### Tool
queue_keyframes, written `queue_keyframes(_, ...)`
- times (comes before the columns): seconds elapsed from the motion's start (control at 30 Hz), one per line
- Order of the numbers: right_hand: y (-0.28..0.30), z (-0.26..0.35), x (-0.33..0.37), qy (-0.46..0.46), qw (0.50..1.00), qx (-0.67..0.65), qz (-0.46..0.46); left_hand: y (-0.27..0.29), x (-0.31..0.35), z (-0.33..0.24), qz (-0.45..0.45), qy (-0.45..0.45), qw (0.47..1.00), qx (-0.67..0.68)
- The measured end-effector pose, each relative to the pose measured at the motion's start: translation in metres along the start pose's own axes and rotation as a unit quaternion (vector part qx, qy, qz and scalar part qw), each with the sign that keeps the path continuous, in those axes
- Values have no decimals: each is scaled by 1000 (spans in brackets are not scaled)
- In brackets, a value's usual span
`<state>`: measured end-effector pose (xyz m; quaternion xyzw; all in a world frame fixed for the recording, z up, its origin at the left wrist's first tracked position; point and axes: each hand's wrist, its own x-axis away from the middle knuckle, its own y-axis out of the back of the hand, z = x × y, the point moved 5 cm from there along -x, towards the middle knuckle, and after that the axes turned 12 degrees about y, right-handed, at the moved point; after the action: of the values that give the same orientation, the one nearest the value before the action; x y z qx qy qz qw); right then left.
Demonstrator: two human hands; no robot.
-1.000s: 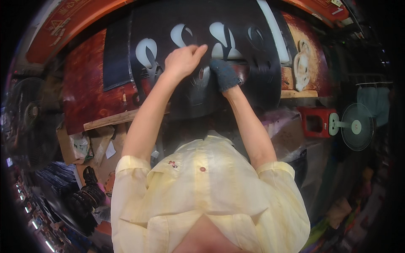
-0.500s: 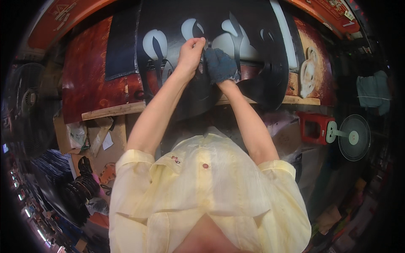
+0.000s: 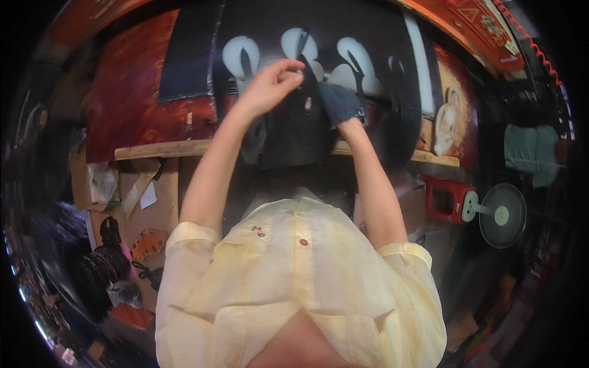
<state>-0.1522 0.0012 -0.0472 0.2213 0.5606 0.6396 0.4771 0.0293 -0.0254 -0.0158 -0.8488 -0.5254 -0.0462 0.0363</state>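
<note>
A glossy black sheet (image 3: pixel 399 122) with rounded cut-outs lies over the table and hangs past its front edge. Pale whitish shapes (image 3: pixel 241 56) show in several of the openings. My left hand (image 3: pixel 270 89), bare, is over the sheet's middle, its fingers loosely curled and apart with nothing seen between them. Beside it on the right, my right hand (image 3: pixel 342 103) in a dark blue knitted glove is against a black strip of the sheet. Its fingertips merge with the dark material, so its grip is hidden.
The red-brown tabletop (image 3: pixel 129 104) has a wooden front edge (image 3: pixel 162 149). A pale curved piece (image 3: pixel 446 122) lies at the right end. An orange machine frame (image 3: pixel 472 30) crosses the back. A red stool (image 3: pixel 445 199) and a fan (image 3: pixel 502 214) stand at the right.
My left hand has come off a pinch near the middle cut-out and moved slightly left, fingers loosening. The gloved hand has drawn away to the right. The view has shifted a little.
</note>
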Motion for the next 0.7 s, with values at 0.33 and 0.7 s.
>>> queue_keyframes(0.33, -11, -1, 54, -269, 936, -179, -140, 65, 92, 70, -260, 230, 885, -309)
queue_keyframes(0.7, -32, 97, -24, 30, 900, -434, -10, 53, 92, 50, -43, 183, 963, 194)
